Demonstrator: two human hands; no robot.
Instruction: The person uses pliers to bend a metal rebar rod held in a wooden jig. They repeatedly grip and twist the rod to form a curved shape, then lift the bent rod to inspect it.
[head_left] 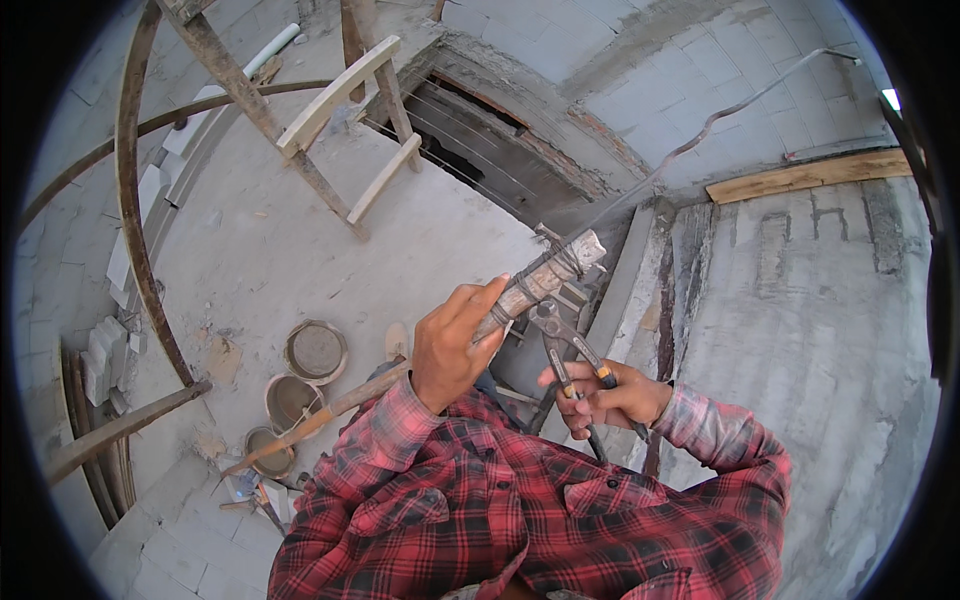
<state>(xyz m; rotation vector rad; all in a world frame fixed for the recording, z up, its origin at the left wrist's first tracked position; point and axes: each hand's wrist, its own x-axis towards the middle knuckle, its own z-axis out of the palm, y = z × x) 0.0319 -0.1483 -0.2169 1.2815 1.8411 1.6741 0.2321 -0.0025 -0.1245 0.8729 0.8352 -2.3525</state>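
My left hand (452,345) grips a rough wooden pole (545,278) near its sawn top end, where thin wire is wound around it. The pole slants down to the lower left, past my hand. My right hand (605,398) is closed on the handles of a pair of pincers (560,340). The pincer jaws point up and touch the wire wrap just below the pole's end. A long bent wire (700,130) runs from the pole's top up to the right. Both forearms are in red checked sleeves.
A grey rendered wall (820,330) rises at the right, with a wooden plank (810,175) on it. Far below lie a concrete floor, three round mortar pans (315,352), stacked white blocks (100,355) and a wooden ladder frame (330,110). Scaffold poles (135,230) curve at the left.
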